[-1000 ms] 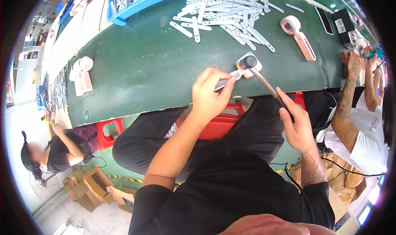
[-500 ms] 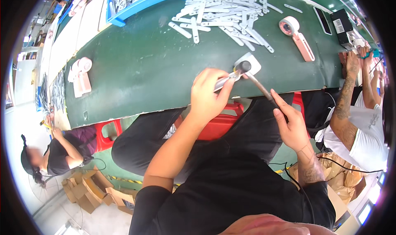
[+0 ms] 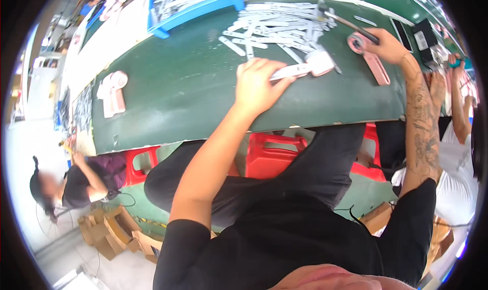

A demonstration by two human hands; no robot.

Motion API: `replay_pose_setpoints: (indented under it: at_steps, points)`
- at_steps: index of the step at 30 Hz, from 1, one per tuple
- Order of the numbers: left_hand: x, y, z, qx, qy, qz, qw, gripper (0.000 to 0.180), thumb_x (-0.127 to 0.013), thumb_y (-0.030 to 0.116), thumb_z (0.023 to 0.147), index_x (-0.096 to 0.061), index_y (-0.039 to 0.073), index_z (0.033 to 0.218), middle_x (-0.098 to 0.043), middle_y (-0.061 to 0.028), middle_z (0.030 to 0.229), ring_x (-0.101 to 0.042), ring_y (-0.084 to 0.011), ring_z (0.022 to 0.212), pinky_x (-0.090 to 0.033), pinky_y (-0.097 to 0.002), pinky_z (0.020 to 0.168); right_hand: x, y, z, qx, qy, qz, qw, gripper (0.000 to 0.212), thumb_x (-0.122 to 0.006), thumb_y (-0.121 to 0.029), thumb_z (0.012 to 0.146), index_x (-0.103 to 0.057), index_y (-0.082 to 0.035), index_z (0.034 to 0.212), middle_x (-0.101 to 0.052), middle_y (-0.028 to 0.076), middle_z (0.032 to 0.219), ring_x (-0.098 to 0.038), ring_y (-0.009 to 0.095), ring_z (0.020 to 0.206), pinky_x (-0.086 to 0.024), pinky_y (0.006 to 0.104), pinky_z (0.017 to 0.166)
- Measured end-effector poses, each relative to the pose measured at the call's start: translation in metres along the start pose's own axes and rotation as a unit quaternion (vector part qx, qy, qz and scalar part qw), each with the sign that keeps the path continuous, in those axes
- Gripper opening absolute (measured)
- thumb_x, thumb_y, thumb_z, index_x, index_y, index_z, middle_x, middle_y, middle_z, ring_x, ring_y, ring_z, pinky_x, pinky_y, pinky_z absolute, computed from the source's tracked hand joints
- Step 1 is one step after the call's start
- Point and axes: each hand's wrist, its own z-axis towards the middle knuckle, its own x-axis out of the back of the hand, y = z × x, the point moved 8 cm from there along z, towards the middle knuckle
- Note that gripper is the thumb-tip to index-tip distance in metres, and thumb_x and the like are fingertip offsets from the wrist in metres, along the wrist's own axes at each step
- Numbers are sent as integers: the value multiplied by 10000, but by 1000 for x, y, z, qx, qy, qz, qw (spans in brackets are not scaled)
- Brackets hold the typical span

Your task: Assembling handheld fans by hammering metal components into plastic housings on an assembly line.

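Observation:
My left hand (image 3: 258,85) grips the handle of a white-and-pink handheld fan (image 3: 320,63), its round head pointing right above the green table. A pale grey strip shows along the handle, near my fingers. My right hand (image 3: 390,47) is wrapped round the dark grip of a small hammer (image 3: 352,26). The hammer's head is raised at the right end of a heap of grey plastic strips (image 3: 269,25). Just below my right hand lies another pink fan (image 3: 376,68), partly covered by it.
A blue tray (image 3: 236,4) of grey strips stands at the back left. Another pink fan (image 3: 115,99) lies at the table's left end. A phone (image 3: 401,34) and a black box (image 3: 423,39) are at the right, where a co-worker's arms reach in. Red stools stand below the table edge.
My right hand has carried the hammer away from the fan, up and right toward the strips. My left hand has turned the fan so its round head shows, lifted toward the heap.

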Motion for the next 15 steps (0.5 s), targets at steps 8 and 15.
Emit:
replay_pose_setpoints:
  at_steps: [8, 15]
  points:
    - [56, -65, 36, -34, -14, 165, 986, 336, -705, 64, 808, -850, 271, 1031, -681, -38, 1306, -583, -289, 1286, -455, -490, 1006, -15, 19, -65, -126, 97, 28, 987, 372, -872, -170, 908, -709, 52, 1159, -720, 19, 942, -623, 61, 812, -522, 254, 752]
    - [54, -54, 23, -101, -1, 138, 985, 188, -866, 181, 810, -822, 248, 980, -671, 39, 1264, -561, -259, 1301, -418, -487, 995, -95, -26, -126, -117, 183, 207, 954, 361, -922, -204, 866, -603, -44, 919, -573, -45, 838, -549, 46, 813, -469, 242, 688]
